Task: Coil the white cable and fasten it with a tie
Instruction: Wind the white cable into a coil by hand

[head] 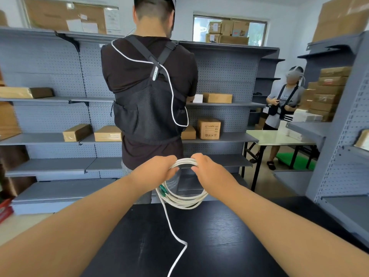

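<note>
White cable (185,202) hangs as a coil of several loops, held in the air over the far edge of the black table (219,236). The left hand (159,168) grips the top of the coil on its left side, with its fingers curled over the strands. The right hand (207,166) grips the top on the right side, with thumb and fingers wrapped round the same bundle. The two hands are near each other, and a short arc of the loops shows between them. I cannot tell whether the bottom of the coil touches the far edge of the table.

A green connector (163,190) sits on the left side of the coil, just below the left hand. From there one loose strand drops onto the table, runs towards the near edge with a kink along the way, and leaves the picture at the bottom.

Beyond the far edge a person in black (149,86) stands with their back to the camera, wearing a mesh vest with a white cord over it. Grey shelves (60,136) behind carry cardboard boxes (209,128). At the back right a second person (283,104) stands beside a pale table (275,137).
</note>
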